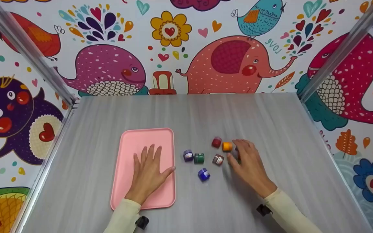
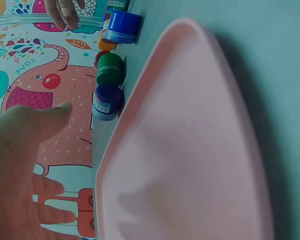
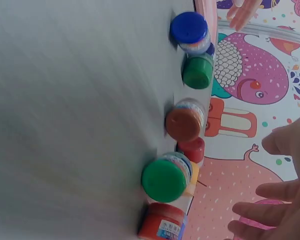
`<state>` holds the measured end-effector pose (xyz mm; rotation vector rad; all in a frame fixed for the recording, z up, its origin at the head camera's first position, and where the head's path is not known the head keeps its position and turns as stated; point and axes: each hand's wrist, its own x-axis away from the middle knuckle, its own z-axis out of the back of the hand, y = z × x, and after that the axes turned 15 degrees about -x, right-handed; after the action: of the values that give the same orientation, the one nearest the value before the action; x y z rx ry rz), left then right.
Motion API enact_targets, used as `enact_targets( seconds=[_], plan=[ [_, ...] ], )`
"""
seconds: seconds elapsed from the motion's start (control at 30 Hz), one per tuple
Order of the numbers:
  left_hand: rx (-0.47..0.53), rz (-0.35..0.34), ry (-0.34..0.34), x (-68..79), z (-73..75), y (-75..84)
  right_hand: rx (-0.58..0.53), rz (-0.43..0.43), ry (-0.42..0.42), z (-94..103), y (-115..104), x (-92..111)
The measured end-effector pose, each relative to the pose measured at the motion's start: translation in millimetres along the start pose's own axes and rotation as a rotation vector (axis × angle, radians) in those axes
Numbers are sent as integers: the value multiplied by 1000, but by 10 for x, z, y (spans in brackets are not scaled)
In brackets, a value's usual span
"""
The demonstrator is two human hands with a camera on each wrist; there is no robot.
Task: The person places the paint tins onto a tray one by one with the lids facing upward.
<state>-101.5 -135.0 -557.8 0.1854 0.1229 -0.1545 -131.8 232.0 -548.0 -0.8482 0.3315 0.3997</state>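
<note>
My left hand (image 1: 147,173) is over a pink tray (image 1: 168,139), fingers spread and straight, holding nothing. In the left wrist view its thumb and fingers appear raised above the tray's surface. My right hand (image 1: 249,166) hovers over the right end of a group of small paint jars, fingers apart and relaxed. Near it are an orange jar (image 1: 227,146), a red jar (image 1: 216,142) and a brown jar (image 1: 218,159). The right wrist view shows a green-lidded jar (image 3: 164,181) and another red jar (image 3: 162,221), mostly hidden under the hand in the head view.
Between tray and right hand lie a dark blue jar (image 1: 188,155), a green jar (image 1: 199,158) and a bright blue jar (image 1: 204,174). The grey table (image 1: 186,113) has metal posts (image 1: 335,55) at its far corners and patterned walls around it.
</note>
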Motion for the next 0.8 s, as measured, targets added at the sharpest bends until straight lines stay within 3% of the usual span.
enact_targets(
  seconds=[0.27,0.5,0.8],
  plan=[
    [26,1,20,190,27,-204,-71,-17,-26,-130,-90,112],
    [55,29,42,416,28,-433,-173,23,-92,-317,-184,200],
    [127,49,194,802,-88,-735,-161,-8,-173,-544,-258,339]
  ],
)
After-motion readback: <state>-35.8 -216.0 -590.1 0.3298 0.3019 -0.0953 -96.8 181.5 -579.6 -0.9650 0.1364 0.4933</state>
